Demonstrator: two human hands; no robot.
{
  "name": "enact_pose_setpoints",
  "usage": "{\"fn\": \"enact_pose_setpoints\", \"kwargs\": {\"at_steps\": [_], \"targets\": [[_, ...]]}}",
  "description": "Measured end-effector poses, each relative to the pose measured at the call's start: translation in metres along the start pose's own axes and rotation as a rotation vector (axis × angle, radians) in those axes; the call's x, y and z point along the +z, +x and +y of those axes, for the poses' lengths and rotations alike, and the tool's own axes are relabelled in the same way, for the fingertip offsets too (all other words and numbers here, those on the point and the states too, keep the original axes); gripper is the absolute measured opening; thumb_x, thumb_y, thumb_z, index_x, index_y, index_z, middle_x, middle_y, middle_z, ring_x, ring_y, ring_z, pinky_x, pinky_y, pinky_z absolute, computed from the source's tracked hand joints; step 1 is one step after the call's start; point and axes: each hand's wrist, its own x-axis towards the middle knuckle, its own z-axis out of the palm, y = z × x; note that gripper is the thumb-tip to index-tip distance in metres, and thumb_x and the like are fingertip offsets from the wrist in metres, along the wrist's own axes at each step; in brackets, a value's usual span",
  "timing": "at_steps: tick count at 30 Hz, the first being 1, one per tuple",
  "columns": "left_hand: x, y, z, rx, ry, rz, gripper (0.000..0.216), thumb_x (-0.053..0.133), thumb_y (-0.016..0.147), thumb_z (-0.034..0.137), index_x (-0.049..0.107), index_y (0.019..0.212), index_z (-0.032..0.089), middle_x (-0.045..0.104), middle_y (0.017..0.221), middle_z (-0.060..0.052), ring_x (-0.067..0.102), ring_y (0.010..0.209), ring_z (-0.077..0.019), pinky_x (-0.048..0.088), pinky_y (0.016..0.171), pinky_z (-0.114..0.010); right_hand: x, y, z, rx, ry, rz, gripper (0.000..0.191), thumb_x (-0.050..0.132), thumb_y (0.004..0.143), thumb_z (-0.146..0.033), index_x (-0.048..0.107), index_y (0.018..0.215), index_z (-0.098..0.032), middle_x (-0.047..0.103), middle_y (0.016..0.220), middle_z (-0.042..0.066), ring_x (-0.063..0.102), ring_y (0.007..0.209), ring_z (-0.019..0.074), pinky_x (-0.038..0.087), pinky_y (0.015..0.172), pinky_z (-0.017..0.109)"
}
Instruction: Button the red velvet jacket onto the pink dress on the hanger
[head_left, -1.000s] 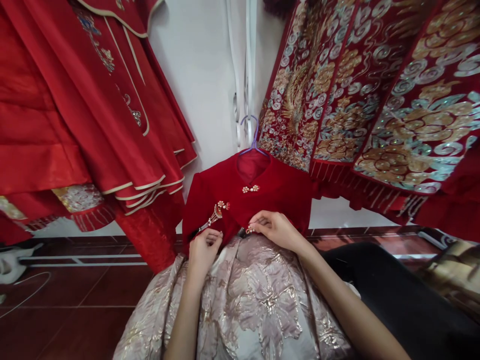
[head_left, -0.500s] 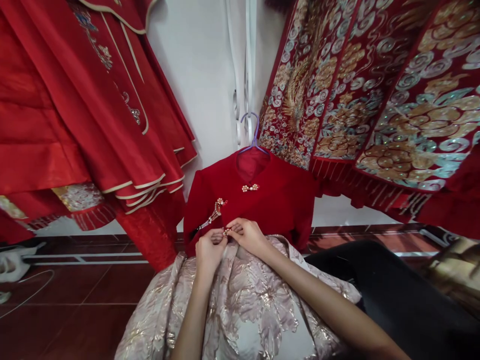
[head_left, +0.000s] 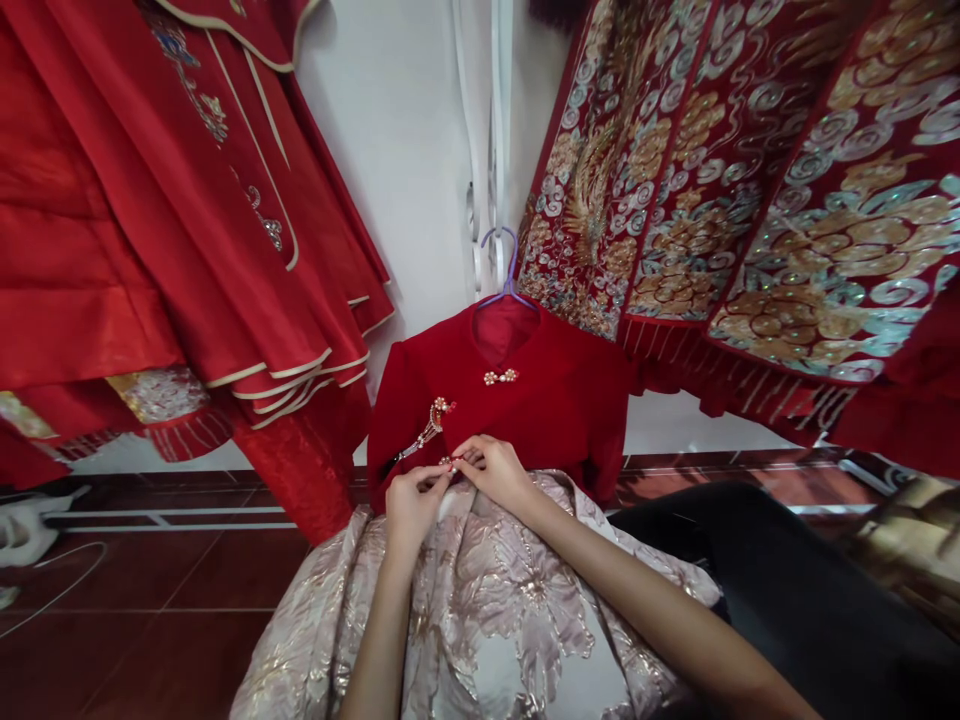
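Observation:
A red velvet jacket (head_left: 555,395) hangs on a purple hanger (head_left: 504,270) over a pale brocade skirt (head_left: 517,610). A pearl clasp (head_left: 501,377) closes its collar, and a gold tasselled brooch (head_left: 429,424) hangs on its left front. My left hand (head_left: 411,505) and my right hand (head_left: 493,468) meet at the jacket's lower front edge. Both pinch a small beaded clasp (head_left: 450,462) between their fingertips.
Red robes with cream piping (head_left: 187,200) hang at the left. A heavily embroidered red and gold garment (head_left: 750,180) hangs at the right. A white wall (head_left: 405,130) is behind, dark red floor tiles (head_left: 150,590) below. A white cable (head_left: 52,590) lies on the floor at the left.
My right hand has moved left along the jacket's hem to meet my left hand. Both now pinch the small clasp together.

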Motion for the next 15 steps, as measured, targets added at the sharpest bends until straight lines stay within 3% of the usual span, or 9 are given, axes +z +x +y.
{"fn": "enact_pose_setpoints", "kwargs": {"at_steps": [4, 7, 11, 15], "targets": [[0.002, -0.003, 0.002, 0.142, 0.087, 0.157, 0.024, 0.066, 0.071, 0.024, 0.067, 0.094, 0.018, 0.064, 0.09, -0.006, 0.061, 0.073, -0.0171, 0.053, 0.069, -0.032, -0.011, -0.008, -0.004, 0.002, 0.085, -0.008, 0.012, 0.06, 0.081, -0.016, 0.068, 0.09, -0.017, 0.07, 0.084, 0.004, 0.067, 0.075, 0.0137, 0.055, 0.066, 0.023], [0.005, -0.007, 0.004, 0.214, 0.098, 0.243, 0.032, 0.065, 0.07, 0.019, 0.058, 0.1, 0.018, 0.06, 0.096, -0.006, 0.059, 0.079, -0.017, 0.052, 0.072, -0.032, -0.023, -0.016, -0.005, -0.015, 0.106, 0.084, 0.014, 0.056, 0.084, -0.022, 0.067, 0.093, -0.019, 0.07, 0.089, 0.003, 0.066, 0.074, 0.0122, 0.054, 0.061, 0.02], [0.008, -0.011, 0.005, 0.245, 0.136, 0.227, 0.026, 0.065, 0.072, 0.02, 0.057, 0.097, 0.018, 0.06, 0.092, -0.005, 0.058, 0.081, -0.0177, 0.051, 0.075, -0.033, -0.027, -0.021, -0.003, -0.033, 0.056, 0.142, 0.014, 0.055, 0.085, -0.023, 0.067, 0.091, -0.02, 0.068, 0.08, 0.001, 0.063, 0.068, 0.0112, 0.05, 0.056, 0.019], [0.008, -0.011, 0.002, 0.216, 0.159, 0.146, 0.017, 0.062, 0.077, 0.025, 0.064, 0.093, 0.018, 0.064, 0.088, -0.005, 0.061, 0.081, -0.0188, 0.051, 0.077, -0.034, -0.018, -0.021, 0.0, -0.034, 0.049, 0.043, 0.013, 0.055, 0.084, -0.022, 0.067, 0.09, -0.02, 0.068, 0.078, 0.001, 0.064, 0.07, 0.0114, 0.05, 0.06, 0.02]]}}
